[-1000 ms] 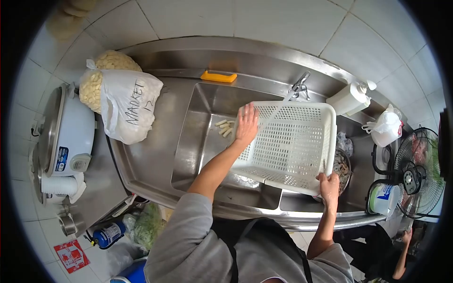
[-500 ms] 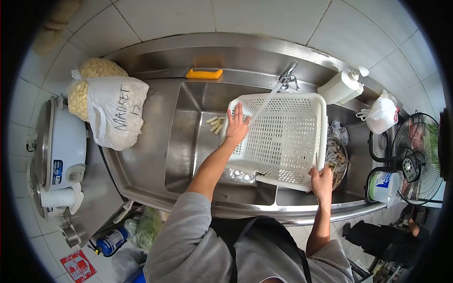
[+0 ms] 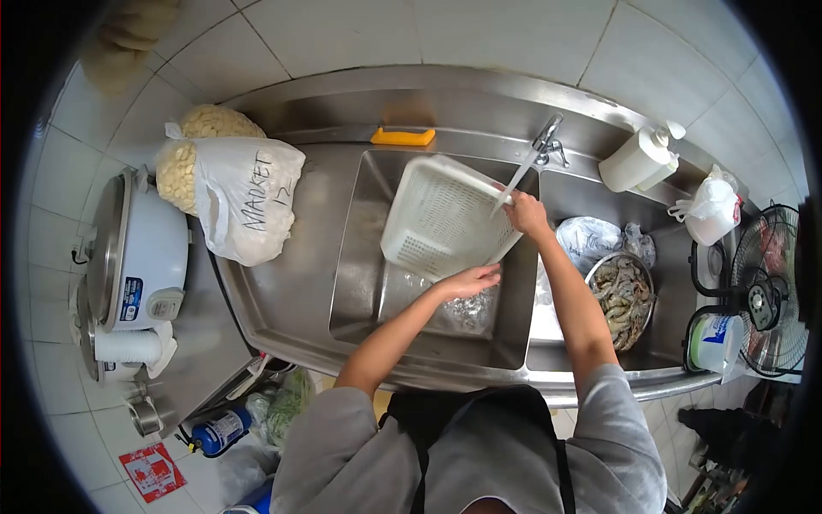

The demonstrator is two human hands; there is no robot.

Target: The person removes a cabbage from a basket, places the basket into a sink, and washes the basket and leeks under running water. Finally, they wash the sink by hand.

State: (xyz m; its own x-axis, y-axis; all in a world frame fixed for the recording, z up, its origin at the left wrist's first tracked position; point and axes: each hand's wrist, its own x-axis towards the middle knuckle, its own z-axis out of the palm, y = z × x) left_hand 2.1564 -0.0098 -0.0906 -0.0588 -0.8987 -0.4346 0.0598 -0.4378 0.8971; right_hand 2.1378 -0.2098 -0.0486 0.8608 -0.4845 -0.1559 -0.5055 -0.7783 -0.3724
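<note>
A white plastic basket [image 3: 445, 214] with slotted sides is tilted over the left sink basin [image 3: 355, 283]. My right hand [image 3: 526, 214] is closed on its right rim, beside the stream from the running faucet [image 3: 548, 141]. Below the basket's near edge, my left hand [image 3: 471, 281] has its fingers stretched out to the right and holds nothing. Water splashes on the basin floor under that hand. The pale stick-like pieces seen before are hidden behind the basket.
In the right basin sit a bowl of shrimp [image 3: 618, 300] and plastic bags [image 3: 591, 236]. A marked white bag [image 3: 253, 201] lies on the left drainboard. A yellow-handled tool [image 3: 402, 137] and a soap bottle [image 3: 634, 160] line the back ledge; a fan [image 3: 762, 291] stands right.
The basket has moved left from over the divider and turned, uncovering the shrimp bowl. My right hand has shifted to the rim near the faucet; my left hand has come off the basket toward me.
</note>
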